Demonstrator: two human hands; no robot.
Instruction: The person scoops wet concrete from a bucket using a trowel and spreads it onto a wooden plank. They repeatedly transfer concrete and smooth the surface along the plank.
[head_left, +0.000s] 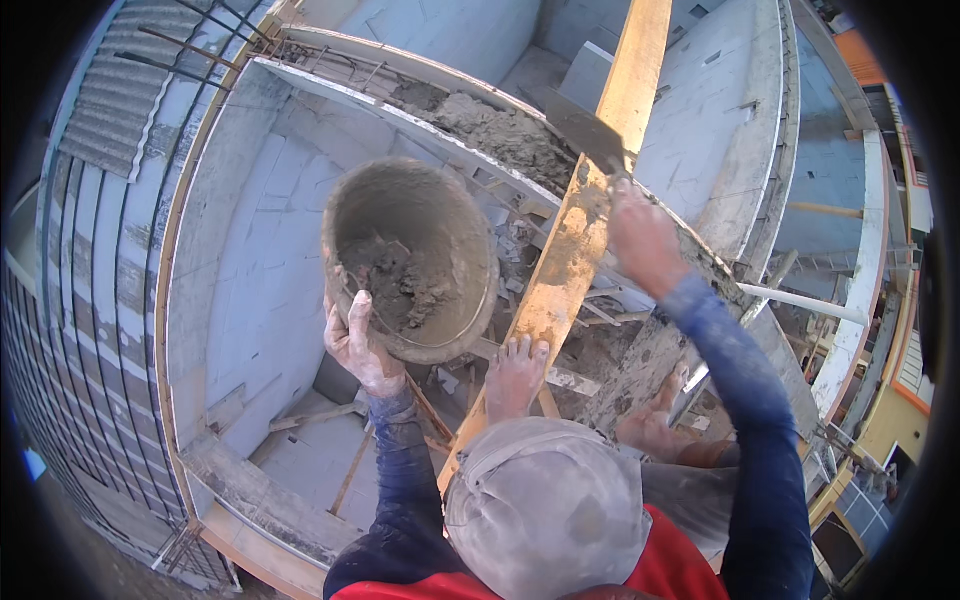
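My left hand (367, 349) grips the near rim of a round bucket (469, 240) crusted with dried cement. The bucket is tilted so that its mouth faces up, and wet grey mortar (394, 281) lies inside. In my right hand (649, 240) is a trowel, its handle mostly covered by my fingers. The trowel's flat blade (581, 127) points up and left, beside the wooden planks. Rough grey mortar (495, 131) fills part of the channel along the wall top, close to the blade.
A bare foot (517, 375) stands on a mortar-stained plank (559, 289) spanning the drop; another foot (656, 420) is on the wall top. A second plank (637, 60) runs away from me. Rebar (191, 49) sticks out at upper left. Rubble (517, 247) lies below.
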